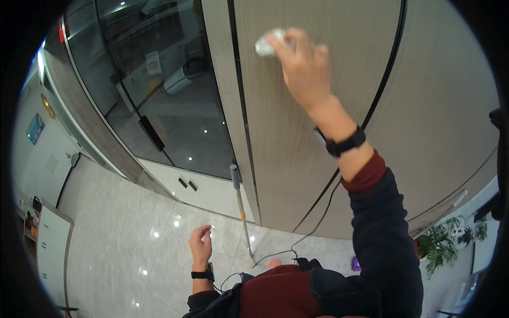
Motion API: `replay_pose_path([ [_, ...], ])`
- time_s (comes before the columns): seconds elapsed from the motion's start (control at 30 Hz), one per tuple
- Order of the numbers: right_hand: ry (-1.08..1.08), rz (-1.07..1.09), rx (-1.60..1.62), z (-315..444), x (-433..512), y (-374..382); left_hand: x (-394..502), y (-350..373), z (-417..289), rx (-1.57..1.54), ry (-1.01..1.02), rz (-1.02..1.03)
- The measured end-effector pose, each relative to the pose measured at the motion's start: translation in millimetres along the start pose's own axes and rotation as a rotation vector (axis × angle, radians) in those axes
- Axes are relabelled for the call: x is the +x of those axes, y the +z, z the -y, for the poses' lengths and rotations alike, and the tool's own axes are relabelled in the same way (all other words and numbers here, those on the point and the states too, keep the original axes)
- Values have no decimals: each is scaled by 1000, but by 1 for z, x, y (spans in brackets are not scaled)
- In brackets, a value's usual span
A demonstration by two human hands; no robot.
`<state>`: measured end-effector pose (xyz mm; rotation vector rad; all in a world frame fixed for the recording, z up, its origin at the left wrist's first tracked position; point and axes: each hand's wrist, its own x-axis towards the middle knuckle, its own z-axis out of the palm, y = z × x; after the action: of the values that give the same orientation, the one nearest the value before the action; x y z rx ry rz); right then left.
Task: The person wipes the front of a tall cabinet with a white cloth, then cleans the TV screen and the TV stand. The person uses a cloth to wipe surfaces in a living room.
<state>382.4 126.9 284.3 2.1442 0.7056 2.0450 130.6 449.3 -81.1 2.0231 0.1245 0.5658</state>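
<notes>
My right hand [306, 65] is raised at the upper middle, its fingers closed around a crumpled white cloth or wipe [267, 44]. The cloth is at a tall wood-grain panel [286, 159]; whether it touches the surface cannot be told, and the hand is slightly blurred. My left hand [201, 243] hangs low at the left of my body, over the tiled floor, with fingers loosely curled and nothing seen in it. Each wrist has a black strap with a small device. Left of the panel stands a dark glass-door cabinet [175, 115] with a black handle [151, 133].
A pole with a grey grip [234, 177] leans by the cabinet's white lower doors [206, 196]. A dark cable [318, 226] runs down the panel and across the tiled floor [115, 238]. A potted plant [437, 246] stands at right, a white cabinet [53, 254] at left.
</notes>
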Motion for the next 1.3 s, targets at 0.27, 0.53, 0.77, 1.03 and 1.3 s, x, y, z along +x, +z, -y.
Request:
replay_pose_path([
  [0.27,-127,72,142,64,-21,28,24,30,-24,-53,104,104],
  [0.53,-300,241,196,65,-55,10,7,5,-7,-25,5,36],
  [0.77,-161,13,90,57,3,19,10,20,-10,-13,53,45],
  [1.03,-159,-102,-58,-10,86,23,23,26,-15,36,103,90],
  [1.3,-90,-182,-178,-108,136,-38,25,33,-9,-38,55,100],
])
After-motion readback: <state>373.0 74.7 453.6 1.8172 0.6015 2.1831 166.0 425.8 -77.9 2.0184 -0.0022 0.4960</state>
